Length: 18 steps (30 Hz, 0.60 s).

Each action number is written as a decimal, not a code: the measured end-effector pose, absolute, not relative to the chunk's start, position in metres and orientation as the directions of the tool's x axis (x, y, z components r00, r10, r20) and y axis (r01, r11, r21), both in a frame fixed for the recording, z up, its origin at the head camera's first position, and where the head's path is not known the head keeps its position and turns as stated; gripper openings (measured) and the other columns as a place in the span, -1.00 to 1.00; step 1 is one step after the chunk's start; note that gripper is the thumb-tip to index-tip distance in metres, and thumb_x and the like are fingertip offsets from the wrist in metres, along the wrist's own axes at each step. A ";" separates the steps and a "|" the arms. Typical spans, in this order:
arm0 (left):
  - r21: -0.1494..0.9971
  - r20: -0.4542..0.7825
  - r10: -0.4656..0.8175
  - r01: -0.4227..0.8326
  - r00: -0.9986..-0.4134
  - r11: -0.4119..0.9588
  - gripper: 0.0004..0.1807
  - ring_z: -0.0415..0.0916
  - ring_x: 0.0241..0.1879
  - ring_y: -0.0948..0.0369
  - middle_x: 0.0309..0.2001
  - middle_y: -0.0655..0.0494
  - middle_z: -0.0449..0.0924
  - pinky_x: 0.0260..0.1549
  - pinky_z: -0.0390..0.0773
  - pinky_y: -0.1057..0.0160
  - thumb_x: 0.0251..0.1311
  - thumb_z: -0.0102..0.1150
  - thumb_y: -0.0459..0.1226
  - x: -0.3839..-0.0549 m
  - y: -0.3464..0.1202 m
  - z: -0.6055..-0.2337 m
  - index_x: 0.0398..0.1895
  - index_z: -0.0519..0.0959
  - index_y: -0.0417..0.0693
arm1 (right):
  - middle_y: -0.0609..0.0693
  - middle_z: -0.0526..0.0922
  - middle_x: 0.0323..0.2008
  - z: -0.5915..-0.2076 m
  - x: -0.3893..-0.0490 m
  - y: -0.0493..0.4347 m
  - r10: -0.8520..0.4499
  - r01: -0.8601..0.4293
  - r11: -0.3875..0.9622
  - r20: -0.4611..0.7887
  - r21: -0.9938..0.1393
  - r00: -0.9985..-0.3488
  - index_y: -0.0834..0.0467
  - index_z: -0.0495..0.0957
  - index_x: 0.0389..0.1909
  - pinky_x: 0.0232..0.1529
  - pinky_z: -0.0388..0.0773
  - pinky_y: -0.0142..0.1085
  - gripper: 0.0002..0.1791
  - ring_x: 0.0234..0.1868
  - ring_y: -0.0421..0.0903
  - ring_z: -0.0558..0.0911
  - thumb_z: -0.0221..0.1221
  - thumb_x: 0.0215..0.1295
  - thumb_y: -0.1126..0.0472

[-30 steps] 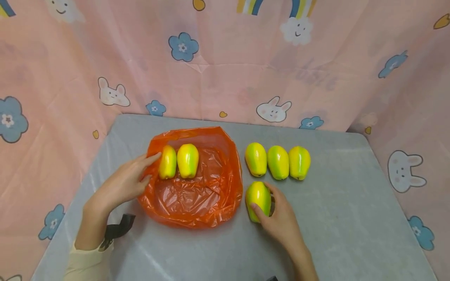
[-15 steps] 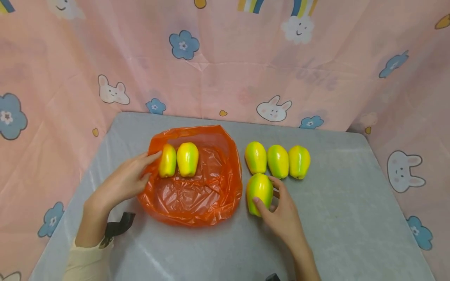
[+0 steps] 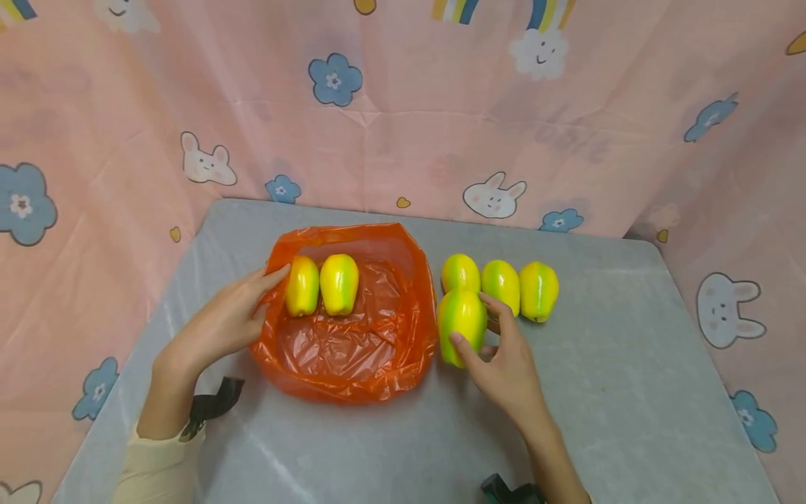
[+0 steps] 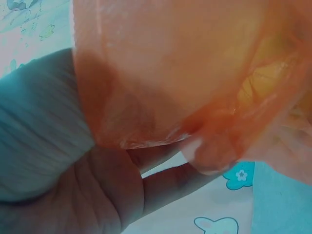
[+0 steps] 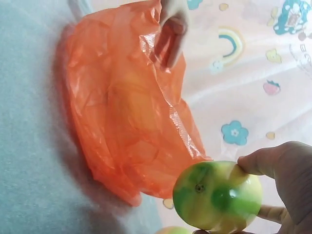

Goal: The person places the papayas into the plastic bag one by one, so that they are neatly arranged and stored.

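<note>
Head view, backdrop: pink cloth (image 3: 415, 140) printed with rabbits, blue flowers, clouds and rainbows, hanging at the far side and along left and right.
Grey surface (image 3: 630, 364): spreads out in front of the cloth.
Orange bag (image 3: 418, 315): thin shiny plastic, on the left part of the surface, mouth wide and facing up, bottom creased.
Left hand (image 3: 220, 322): at the bag's left rim, fingers and thumb gripping the film; a cream sleeve (image 3: 160, 465) covers the forearm.
Right hand (image 3: 504, 367): right of the bag, thumb and fingers holding the held fruit (image 3: 462, 322) from its right side.
Held fruit: yellow and green, glossy, just beside the bag's right rim, overlapping the leftmost row fruit (image 3: 460, 271) in the head view; it appears to be off the surface.
Bagged fruits: left bagged fruit (image 3: 302, 287) and right bagged fruit (image 3: 340, 285), side by side at the bag's far left.
Fruit row: the leftmost, then middle row fruit (image 3: 502, 285) and right row fruit (image 3: 539, 290), near the surface's far side.
Black pieces: one (image 3: 217, 400) by each wrist.
</note>
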<state>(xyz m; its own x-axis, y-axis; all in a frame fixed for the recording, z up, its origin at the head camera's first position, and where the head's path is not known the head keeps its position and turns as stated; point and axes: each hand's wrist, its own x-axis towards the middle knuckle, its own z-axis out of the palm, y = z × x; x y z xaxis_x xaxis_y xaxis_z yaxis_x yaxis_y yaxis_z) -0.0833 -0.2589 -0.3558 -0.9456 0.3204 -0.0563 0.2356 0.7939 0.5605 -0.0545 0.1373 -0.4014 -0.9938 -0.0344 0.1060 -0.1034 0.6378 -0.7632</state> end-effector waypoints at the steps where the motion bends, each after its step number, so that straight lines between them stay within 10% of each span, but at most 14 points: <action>1: 0.562 -0.056 0.320 0.235 -0.946 0.793 -0.24 0.38 0.46 -0.26 0.56 -0.29 0.33 0.37 0.47 -0.35 0.33 0.15 -0.49 -0.084 -0.259 -0.356 0.62 0.26 -0.22 | 0.14 0.54 0.38 -0.400 -0.055 0.136 -0.037 -0.106 0.641 0.108 -0.760 -0.994 0.06 0.26 0.52 -0.06 0.72 -0.27 -0.19 0.29 0.22 0.63 0.41 0.34 0.03; 18: 0.536 -0.050 0.318 0.243 -0.947 0.808 -0.24 0.43 0.41 -0.23 0.55 -0.29 0.34 0.34 0.52 -0.33 0.29 0.06 -0.55 -0.083 -0.261 -0.355 0.61 0.27 -0.23 | 0.15 0.45 0.43 -0.373 -0.068 0.129 -0.085 -0.111 0.572 0.075 -0.813 -0.994 0.01 0.25 0.54 0.03 0.79 -0.16 -0.19 0.37 0.26 0.58 0.40 0.36 0.04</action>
